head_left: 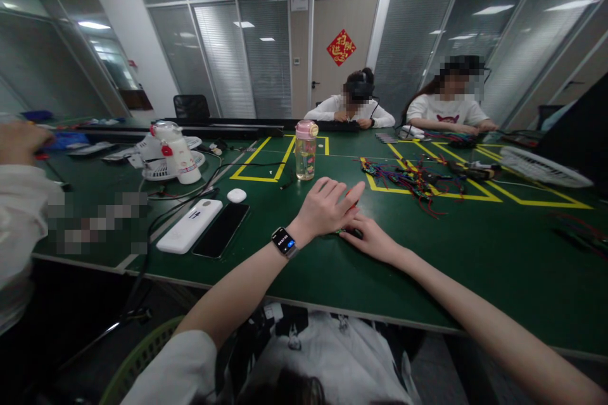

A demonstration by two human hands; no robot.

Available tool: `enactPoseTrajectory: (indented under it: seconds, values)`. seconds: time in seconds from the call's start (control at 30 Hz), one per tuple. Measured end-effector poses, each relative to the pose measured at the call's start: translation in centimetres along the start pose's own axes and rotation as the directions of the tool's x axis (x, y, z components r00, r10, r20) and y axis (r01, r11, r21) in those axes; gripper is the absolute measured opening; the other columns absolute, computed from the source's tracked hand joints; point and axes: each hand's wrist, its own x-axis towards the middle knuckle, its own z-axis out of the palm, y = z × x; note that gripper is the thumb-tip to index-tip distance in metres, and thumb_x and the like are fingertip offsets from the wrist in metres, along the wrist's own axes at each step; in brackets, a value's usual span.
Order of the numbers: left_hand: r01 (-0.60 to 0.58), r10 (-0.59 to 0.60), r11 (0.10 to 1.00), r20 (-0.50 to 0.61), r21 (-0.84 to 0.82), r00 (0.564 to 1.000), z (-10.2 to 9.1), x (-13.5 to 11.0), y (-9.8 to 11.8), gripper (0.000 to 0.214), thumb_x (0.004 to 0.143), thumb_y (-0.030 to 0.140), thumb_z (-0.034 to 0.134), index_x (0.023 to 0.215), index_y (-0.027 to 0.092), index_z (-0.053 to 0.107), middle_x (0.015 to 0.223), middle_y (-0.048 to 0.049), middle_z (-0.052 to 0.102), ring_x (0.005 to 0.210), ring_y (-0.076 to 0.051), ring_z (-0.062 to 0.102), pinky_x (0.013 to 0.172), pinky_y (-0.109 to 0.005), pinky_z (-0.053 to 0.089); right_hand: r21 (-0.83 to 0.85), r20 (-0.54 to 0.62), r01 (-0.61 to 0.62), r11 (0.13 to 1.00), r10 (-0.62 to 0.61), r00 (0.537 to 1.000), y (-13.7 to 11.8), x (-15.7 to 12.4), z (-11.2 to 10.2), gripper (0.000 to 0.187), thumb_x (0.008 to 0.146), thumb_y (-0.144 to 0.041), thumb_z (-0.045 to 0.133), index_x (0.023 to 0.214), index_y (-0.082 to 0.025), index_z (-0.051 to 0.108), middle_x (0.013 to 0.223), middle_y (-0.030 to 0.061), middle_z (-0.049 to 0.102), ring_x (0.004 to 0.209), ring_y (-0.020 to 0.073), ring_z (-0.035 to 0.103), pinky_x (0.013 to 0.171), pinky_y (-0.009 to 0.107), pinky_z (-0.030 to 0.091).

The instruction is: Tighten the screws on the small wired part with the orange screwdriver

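Note:
My left hand [325, 207], a watch on its wrist, is closed above the table at the centre, its fingers bent. A bit of something red [351, 200] shows between its thumb and forefinger; what it belongs to is hidden. Touching it from the right, my right hand [368, 239] rests low on the table, fingers pinched together. At its fingertips a small green circuit board [340, 231] peeks out, mostly covered. Beyond my hands stands a clear bottle with a pink lid [305, 155].
A tangle of wires with small boards [413, 177] lies right of the bottle, inside yellow tape. To the left are a white power bank [190, 226], a black phone [221, 231] and a white case [236, 195]. Co-workers sit across and at the left.

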Motion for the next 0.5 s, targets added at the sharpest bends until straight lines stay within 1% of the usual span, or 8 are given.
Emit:
enactPoseTrajectory:
  seconds: [0.17, 0.5]
  values:
    - [0.029, -0.023, 0.994, -0.059, 0.108, 0.998, -0.47, 0.09, -0.52, 0.043, 0.093, 0.036, 0.043, 0.13, 0.013, 0.047, 0.1, -0.0094, 0.062, 0.095, -0.023, 0.056, 0.096, -0.042, 0.039, -0.005, 0.023, -0.021, 1.0, 0.021, 1.0, -0.33, 0.02, -0.29, 0.014, 0.09, -0.027, 0.055, 0.093, -0.019, 0.066, 0.091, 0.007, 0.061, 0.081, 0.0189, 0.058, 0.074, 0.033, 0.049]
    - [0.082, -0.075, 0.992, -0.067, 0.101, 0.995, -0.24, 0.01, -0.32, 0.042, 0.092, 0.032, 0.044, 0.129, 0.014, 0.049, 0.1, -0.0095, 0.063, 0.102, -0.024, 0.055, 0.102, -0.044, 0.036, -0.012, 0.018, -0.016, 1.0, 0.016, 1.0, -0.52, 0.09, -0.39, 0.014, 0.09, -0.027, 0.056, 0.092, -0.019, 0.067, 0.088, 0.0062, 0.061, 0.081, 0.0188, 0.059, 0.074, 0.032, 0.049]
